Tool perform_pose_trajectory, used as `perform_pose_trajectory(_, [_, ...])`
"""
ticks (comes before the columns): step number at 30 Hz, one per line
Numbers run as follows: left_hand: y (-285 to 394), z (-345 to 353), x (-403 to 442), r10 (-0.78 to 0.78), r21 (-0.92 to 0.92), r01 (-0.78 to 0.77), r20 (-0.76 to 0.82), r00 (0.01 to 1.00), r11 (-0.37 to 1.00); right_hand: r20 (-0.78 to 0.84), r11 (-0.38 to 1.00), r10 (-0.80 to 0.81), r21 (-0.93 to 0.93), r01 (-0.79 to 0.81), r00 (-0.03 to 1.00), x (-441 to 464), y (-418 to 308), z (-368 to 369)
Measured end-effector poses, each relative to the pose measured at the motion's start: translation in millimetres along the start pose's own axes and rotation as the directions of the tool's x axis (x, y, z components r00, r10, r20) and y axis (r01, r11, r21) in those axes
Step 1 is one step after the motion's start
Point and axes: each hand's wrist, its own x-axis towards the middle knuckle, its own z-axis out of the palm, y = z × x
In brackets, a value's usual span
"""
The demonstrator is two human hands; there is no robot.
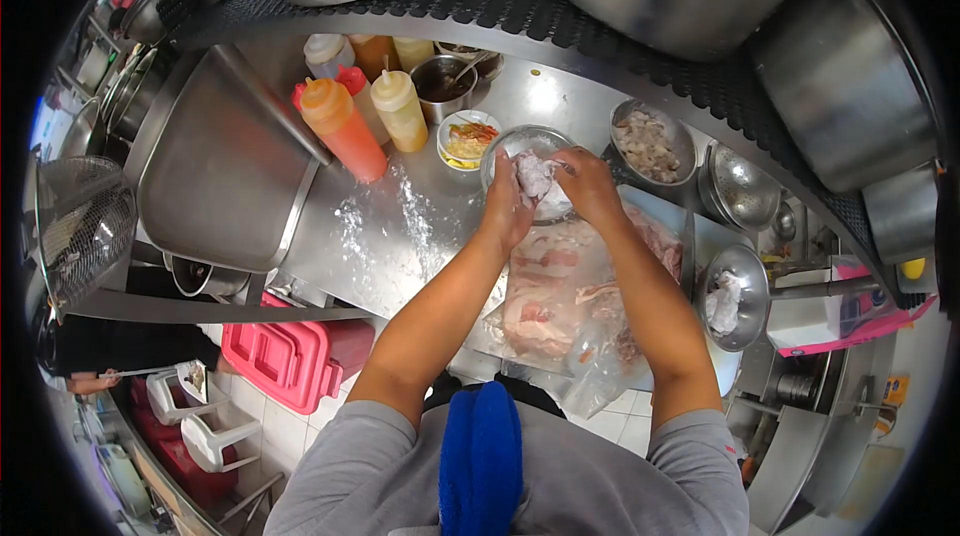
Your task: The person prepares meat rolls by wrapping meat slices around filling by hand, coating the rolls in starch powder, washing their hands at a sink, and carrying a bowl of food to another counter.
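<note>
My left hand is closed around a flour-coated lump of raw food, whose exact kind I cannot make out. My right hand pinches the lump's other side. Both hands are above a metal bowl with white flour in it. Just below my forearms lies a large slab of raw meat with a clear plastic bag over part of it. To the right, a metal bowl holds white-coated pieces. Farther back, another bowl contains pale raw pieces.
Squeeze bottles with orange, red and yellow tops stand at back left, beside a sauce pot and a small plate of chopped food. Flour streaks the steel counter. A shelf with large pots overhangs the back. A person's hand shows far left.
</note>
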Motion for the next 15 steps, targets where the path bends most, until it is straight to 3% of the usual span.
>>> perform_pose_trajectory(2, [1, -1, 1, 0.012, -0.015, -0.011, 0.035, 0.999, 1.000, -0.017, 1.000, -0.016, 0.017, 0.016, 1.000, 2, 3, 0])
perform_pose_trajectory(4, [4, 2, -1, 0.006, 0.018, -0.006, -0.005, 1.000, 1.000, 0.033, 0.984, 0.139, 0.112, -0.142, 0.990, 3, 5, 0])
perform_pose_trajectory(7, [6, 3, -2, 0.006, 0.023, -0.006, -0.011, 1.000, 1.000, 0.106, 0.969, 0.236, 0.050, -0.242, 0.966, 5, -8, -6])
perform_pose_trajectory(11, [4, 0, 3, 0.034, 0.048, -0.034, 0.005, 0.999, 0.998, 0.054, 0.986, 0.158, 0.043, -0.160, 0.986, -2, -11, 3])
perform_pose_trajectory(13, [7, 5, -1, 0.012, 0.101, -0.005, -0.069, 0.998, 0.995, 0.146, 0.999, 0.012, -0.052, -0.005, 0.989, -6, -22, 2])
perform_pose_trajectory(15, [7, 3, 2, 0.002, 0.050, 0.001, -0.055, 0.998, 0.999, 0.096, 0.999, 0.047, -0.001, -0.047, 0.994, -4, -22, -4])
